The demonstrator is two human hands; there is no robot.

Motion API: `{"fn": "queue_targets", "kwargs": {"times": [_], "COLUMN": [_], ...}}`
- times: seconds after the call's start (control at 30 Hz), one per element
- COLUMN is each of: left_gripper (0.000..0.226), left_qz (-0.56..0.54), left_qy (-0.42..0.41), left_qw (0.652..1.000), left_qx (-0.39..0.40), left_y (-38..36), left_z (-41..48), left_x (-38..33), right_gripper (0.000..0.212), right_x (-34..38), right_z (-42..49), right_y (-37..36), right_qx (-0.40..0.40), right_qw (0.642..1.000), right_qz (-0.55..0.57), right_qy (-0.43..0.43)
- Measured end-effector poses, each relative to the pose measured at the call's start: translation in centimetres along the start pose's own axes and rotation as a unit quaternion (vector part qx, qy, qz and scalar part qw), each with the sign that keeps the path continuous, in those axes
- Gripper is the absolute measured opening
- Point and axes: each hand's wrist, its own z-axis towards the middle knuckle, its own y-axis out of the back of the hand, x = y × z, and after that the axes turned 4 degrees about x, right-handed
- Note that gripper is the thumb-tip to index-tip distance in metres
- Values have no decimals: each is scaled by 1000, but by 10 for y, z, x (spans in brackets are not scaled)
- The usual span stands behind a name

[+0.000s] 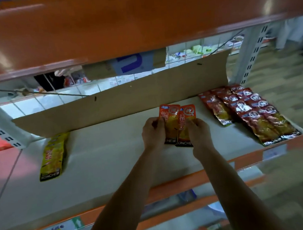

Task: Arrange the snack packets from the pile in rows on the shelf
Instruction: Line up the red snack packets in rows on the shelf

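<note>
Two orange snack packets lie side by side in the middle of the white shelf. My left hand pinches the left edge of the left orange packet. My right hand pinches the right edge of the right orange packet, which slightly overlaps the left one. Several dark red packets lie in overlapping rows at the shelf's right end. A yellow packet stack lies at the left.
A brown cardboard sheet leans along the back of the shelf against a wire grid. An orange upper shelf hangs low overhead. The shelf's orange front edge carries price labels, with lower shelves beneath.
</note>
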Motion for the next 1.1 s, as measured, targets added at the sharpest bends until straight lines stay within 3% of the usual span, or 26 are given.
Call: {"fn": "queue_targets", "kwargs": {"times": [0.1,0.57,0.93,1.1], "left_gripper": [10,10,5,14], "left_qz": [-6,-100,20,52], "left_qy": [6,62,37,29], "left_qw": [999,981,998,998], "left_qx": [45,152,47,23], "left_y": [-16,-95,-171,-181], "left_z": [8,14,-1,-8], "left_x": [-7,-23,-26,-29], "right_gripper": [23,14,11,15], "right_x": [3,7,20,21], "right_z": [12,75,119,127], "right_y": [12,103,180,191], "right_qx": [-27,-145,-89,-52], "right_qw": [1000,978,975,978], "right_qz": [-6,-118,-182,-178], "right_qy": [5,96,90,96]}}
